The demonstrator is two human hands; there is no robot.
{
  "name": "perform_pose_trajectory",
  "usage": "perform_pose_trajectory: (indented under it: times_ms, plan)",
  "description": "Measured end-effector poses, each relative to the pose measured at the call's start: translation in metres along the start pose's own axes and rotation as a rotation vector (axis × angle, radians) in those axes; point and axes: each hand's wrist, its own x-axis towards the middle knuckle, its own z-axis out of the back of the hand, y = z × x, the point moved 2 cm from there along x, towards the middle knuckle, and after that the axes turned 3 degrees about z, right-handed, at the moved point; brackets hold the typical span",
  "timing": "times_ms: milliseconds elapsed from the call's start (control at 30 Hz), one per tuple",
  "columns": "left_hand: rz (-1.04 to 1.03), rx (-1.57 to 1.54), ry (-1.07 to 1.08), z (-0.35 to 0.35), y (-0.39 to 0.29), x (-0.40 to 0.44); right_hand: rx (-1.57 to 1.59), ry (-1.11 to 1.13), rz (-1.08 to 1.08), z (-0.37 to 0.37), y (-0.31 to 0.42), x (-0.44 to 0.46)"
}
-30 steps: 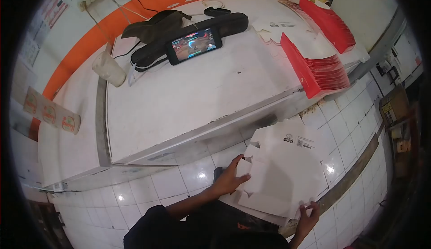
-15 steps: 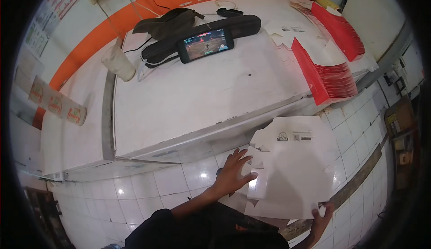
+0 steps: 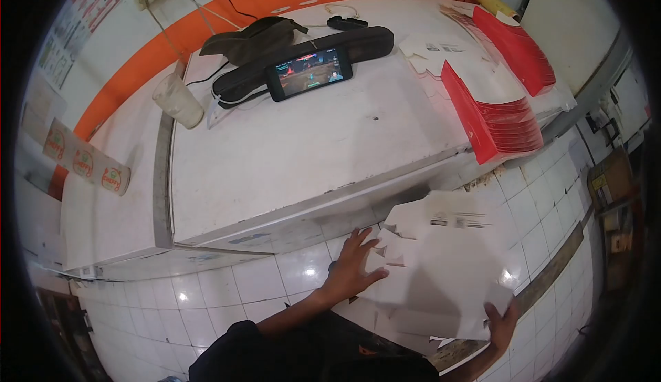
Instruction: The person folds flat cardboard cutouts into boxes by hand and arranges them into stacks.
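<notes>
I had a white card low in front of me, above my lap and just off the near side of the surface. It was broad and mostly flat, with cut flaps along its left edge and print near its far end too smeared to read. More white card showed beneath its near left part.

My left hand was spread wide at the flaps, fingers apart and thumb reaching toward the card, with no closed grip. Whether the fingertips pressed on it or just met its edge, I could not fairly say from that blurred view. My right hand had the near right corner, its grip closed with the thumb over the card and the fingers curled at the edge.

I judged the step in hand to be handling and steadying this one card, the right hand holding and the left minding the flaps. Any move from there called for a firm right corner and a light left touch, so the flaps would not catch or crease.

On the surface, two red stacks stood to the right, with white sheets beside them. A lit phone leaned on a long black case, a dark cloth behind it. A cup stood tilted in my view toward the left.
</notes>
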Motion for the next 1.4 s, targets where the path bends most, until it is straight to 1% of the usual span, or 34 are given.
perform_pose_trajectory:
  times_ms: [67, 100, 167, 200, 233, 267, 300, 333, 367, 467, 533, 567, 667, 767, 833, 867, 900, 967, 1000, 1033, 1067, 1100, 1133, 1167, 1200, 1233, 1267, 1300, 1367, 1400]
  plan:
    - [-0.026, -0.029, -0.040, 0.010, -0.010, 0.003, 0.279, -0.161, 0.030, 0.019, -0.018, -0.024]
    - [-0.064, -0.126, 0.033, 0.012, -0.014, 0.007, 0.265, -0.082, -0.003, 0.024, -0.010, -0.026]
    - [-0.138, -0.321, 0.175, 0.014, -0.022, 0.014, 0.264, -0.083, -0.077, 0.018, -0.010, -0.026]
    - [0.024, -0.439, 0.274, 0.012, -0.024, 0.014, 0.263, -0.085, -0.113, 0.013, -0.010, -0.026]
    - [0.185, -0.554, 0.373, 0.008, -0.027, 0.015, 0.399, -0.233, -0.148, 0.001, -0.011, -0.026]
    - [0.264, -0.650, 0.396, 0.007, -0.033, 0.017, 0.536, -0.383, -0.182, -0.019, -0.015, -0.026]
    - [0.345, -0.744, 0.411, 0.006, -0.039, 0.019, 0.436, -0.428, -0.166, -0.029, -0.031, -0.025]
    - [0.343, -0.822, 0.349, 0.008, -0.048, 0.021, 0.333, -0.475, -0.155, -0.039, -0.046, -0.025]
    - [0.342, -0.898, 0.285, 0.009, -0.052, 0.023, -0.004, -0.406, -0.093, -0.041, -0.074, -0.030]
    - [0.219, -1.545, 0.415, 0.002, -0.056, 0.030, 0.360, -0.035, -0.013, -0.043, -0.088, -0.027]
    - [0.334, -1.479, 0.605, -0.003, -0.044, 0.025, 0.573, 0.057, -0.011, -0.062, -0.042, -0.033]
    - [0.391, -1.442, 0.699, -0.003, -0.039, 0.021, 0.363, -0.084, -0.224, -0.063, -0.024, -0.030]
    - [0.219, -1.120, 0.846, 0.017, -0.055, 0.021, 0.007, -0.093, -0.285, -0.057, -0.010, -0.024]
    - [0.031, -0.586, 0.881, 0.004, -0.053, 0.019, -0.064, 0.070, -0.085, -0.047, -0.009, -0.033]
    - [0.066, -0.624, 0.703, 0.004, -0.062, 0.019, 0.078, 0.260, 0.099, -0.029, -0.023, -0.037]
    - [0.083, -0.641, 0.613, 0.005, -0.066, 0.020, 0.082, 0.251, 0.118, -0.023, -0.032, -0.037]
    - [0.020, -0.542, 0.603, 0.002, -0.067, 0.021, 0.087, 0.241, 0.136, -0.023, -0.028, -0.037]
    - [-0.103, -0.343, 0.581, -0.003, -0.069, 0.026, -0.036, 0.010, 0.021, -0.025, -0.026, -0.031]
    - [-0.150, -0.378, 0.390, -0.001, -0.077, 0.029, -0.100, -0.105, -0.036, -0.027, -0.021, -0.027]
    - [-0.195, -0.410, 0.194, 0.003, -0.089, 0.031, -0.023, -0.163, -0.046, -0.029, -0.016, -0.023]
    - [-0.239, -0.436, -0.004, 0.007, -0.097, 0.034, 0.053, -0.222, -0.052, -0.031, -0.011, -0.018]
    - [-0.388, -0.410, -0.199, 0.011, -0.101, 0.039, 0.269, -0.227, -0.014, -0.033, -0.007, -0.012]
    - [-0.399, -0.425, -0.109, 0.005, -0.111, 0.041, 0.485, -0.229, 0.023, -0.035, -0.004, -0.011]
    - [-0.411, -0.441, -0.019, -0.002, -0.126, 0.040, 0.192, -0.086, 0.018, -0.036, -0.008, -0.011]
    - [-0.420, -0.457, 0.071, -0.007, -0.138, 0.039, -0.139, 0.052, 0.052, -0.040, -0.003, -0.012]
    - [-0.418, -0.554, 0.131, -0.010, -0.146, 0.039, -0.425, 0.172, 0.122, -0.044, 0.003, -0.014]
    - [-0.416, -0.650, 0.190, -0.013, -0.153, 0.038, -0.160, 0.185, 0.140, -0.047, 0.010, -0.016]
    - [-0.413, -0.745, 0.251, -0.015, -0.157, 0.037, 0.104, 0.206, 0.153, -0.057, 0.037, -0.018]
    - [-0.506, -0.797, 0.313, -0.013, -0.162, 0.044, 0.370, 0.082, 0.183, -0.059, 0.033, -0.023]
    - [-0.549, -0.822, 0.347, -0.013, -0.163, 0.044, 0.306, 0.109, 0.158, -0.051, 0.022, -0.027]
